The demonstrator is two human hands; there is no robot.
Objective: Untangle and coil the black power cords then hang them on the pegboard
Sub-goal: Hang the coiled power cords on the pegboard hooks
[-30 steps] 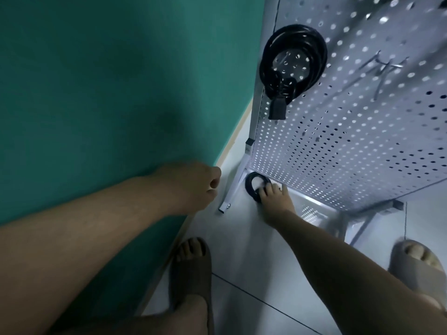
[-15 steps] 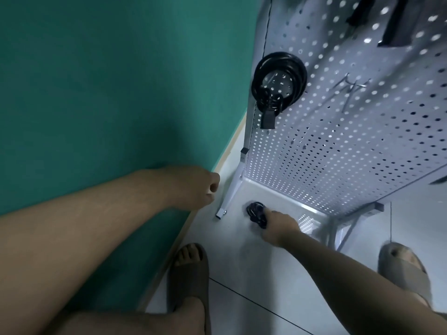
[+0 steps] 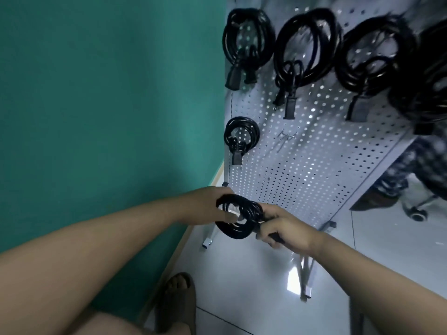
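Springy, light coiled cord (image 3: pixel 238 220) is being gripped: left hand (image 3: pixel 208 205) seemingly pinching nine o'clock, right hand (image 3: pixel 284 229) clenching the bundled three o'clock side.

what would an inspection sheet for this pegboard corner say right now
surface: pale tiled floor, with a glare patch
job's things: coiled cord held in front of the pegboard; bare hook free
clutter: nothing seen
grippers: left hand holds the coil's left side, right hand grips its right side
cables: three top-row coils hung, a fourth blurred at the right edge; small coil hung lower left
surroundings: green wall, sandal, chair caster
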